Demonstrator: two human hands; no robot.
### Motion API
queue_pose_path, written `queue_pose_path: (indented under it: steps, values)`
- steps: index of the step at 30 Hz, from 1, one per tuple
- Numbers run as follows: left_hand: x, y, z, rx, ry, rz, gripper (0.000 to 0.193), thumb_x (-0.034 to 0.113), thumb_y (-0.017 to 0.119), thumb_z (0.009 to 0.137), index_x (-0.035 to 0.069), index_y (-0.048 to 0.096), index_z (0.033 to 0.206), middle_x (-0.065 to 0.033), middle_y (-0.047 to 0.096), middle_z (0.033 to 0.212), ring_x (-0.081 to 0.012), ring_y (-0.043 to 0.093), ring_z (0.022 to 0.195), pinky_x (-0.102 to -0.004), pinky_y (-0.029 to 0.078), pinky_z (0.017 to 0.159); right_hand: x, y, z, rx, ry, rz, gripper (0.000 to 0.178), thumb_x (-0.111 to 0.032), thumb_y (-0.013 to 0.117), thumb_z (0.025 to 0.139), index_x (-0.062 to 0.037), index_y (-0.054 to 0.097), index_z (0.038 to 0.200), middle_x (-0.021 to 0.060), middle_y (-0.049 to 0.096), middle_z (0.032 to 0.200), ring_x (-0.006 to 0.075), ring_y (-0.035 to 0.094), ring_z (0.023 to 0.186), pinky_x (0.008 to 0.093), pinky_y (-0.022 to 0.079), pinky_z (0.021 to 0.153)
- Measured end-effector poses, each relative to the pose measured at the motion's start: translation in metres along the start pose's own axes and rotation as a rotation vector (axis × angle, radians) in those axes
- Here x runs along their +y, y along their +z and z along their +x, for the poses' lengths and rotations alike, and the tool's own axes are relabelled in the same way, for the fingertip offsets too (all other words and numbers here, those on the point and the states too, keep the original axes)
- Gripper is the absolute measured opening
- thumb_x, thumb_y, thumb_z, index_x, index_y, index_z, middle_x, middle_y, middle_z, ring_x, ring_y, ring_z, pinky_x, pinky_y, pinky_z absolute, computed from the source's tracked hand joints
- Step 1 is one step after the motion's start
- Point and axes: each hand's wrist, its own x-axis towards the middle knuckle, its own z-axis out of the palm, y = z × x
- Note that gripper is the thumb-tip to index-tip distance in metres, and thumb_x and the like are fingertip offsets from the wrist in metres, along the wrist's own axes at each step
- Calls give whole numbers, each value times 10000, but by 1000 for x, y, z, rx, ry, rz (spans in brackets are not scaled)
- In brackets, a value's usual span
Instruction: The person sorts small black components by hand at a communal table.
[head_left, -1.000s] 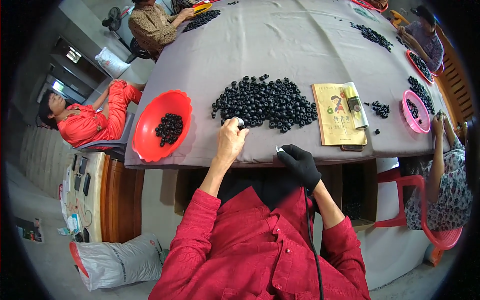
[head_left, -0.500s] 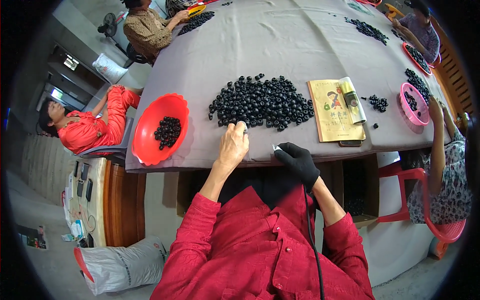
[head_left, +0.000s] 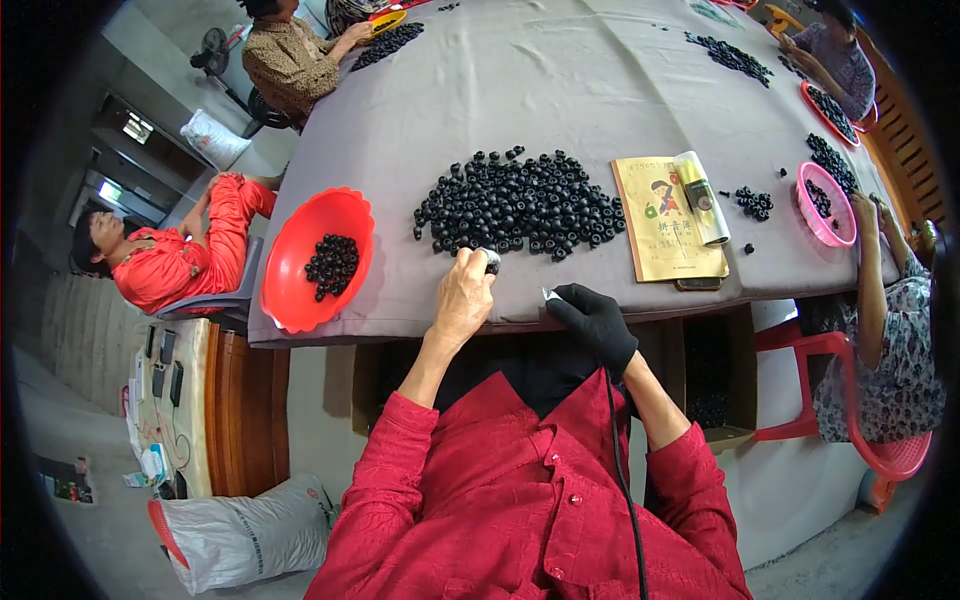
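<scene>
My left hand point(head_left: 463, 295) is bare and closed at the near side of a heap of small black ring-like parts point(head_left: 520, 205). A small dark round part point(head_left: 492, 262) with a pale, shiny patch shows at its fingertips. In a black glove, my right hand point(head_left: 598, 328) is held at the table's front edge, its fingers closed. A small silvery tip point(head_left: 549, 294) pokes out between thumb and forefinger; the rest of that object is hidden. To the left stands a red scalloped bowl point(head_left: 292, 270) with a cluster of the black parts point(head_left: 332, 266) in it.
A yellow booklet point(head_left: 670, 245) with a rolled-up item point(head_left: 705, 200) on it lies right of the heap. Beyond are a pink basket point(head_left: 845, 235) and loose black parts point(head_left: 753, 203). A black cable point(head_left: 625, 470) hangs over my red shirt. Several people sit around the cloth-covered table point(head_left: 480, 90).
At my left fingertips, the dark round part now shows more plainly. The right hand stays nearly still. The whole view has shifted slightly.
</scene>
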Motion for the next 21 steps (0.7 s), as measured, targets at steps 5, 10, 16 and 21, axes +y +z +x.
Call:
queue_pose_path:
  steps: [5,10,16,21]
  values:
    - [13,9,1,-32,-31,-361,201,11,594,736,9,481,902,-137,541,805,-283,575,691,-373,473,592,1,0,0,4,-21,4,256,-173,582,842,31,577,998,16,592,857,77,500,789,229,424,716]
    - [36,20,2,-277,-348,-1095,149,18,576,806,12,506,937,-58,562,754,-85,551,519,-213,458,410,-1,-1,2,81,89,192,259,-211,549,862,19,585,976,28,604,839,73,519,781,226,427,697]
    - [39,22,3,-325,-361,-1410,194,-7,598,783,24,571,973,-37,569,738,-100,557,544,-212,475,442,-6,-3,1,93,99,223,239,-214,531,875,-3,594,969,22,610,819,67,524,735,221,427,678]
    - [42,21,2,-370,-394,-1506,203,51,606,800,17,597,1000,-34,600,764,-98,561,580,-222,478,500,-7,-3,0,65,80,274,232,-210,531,875,-4,596,959,11,608,818,60,509,730,218,424,664]
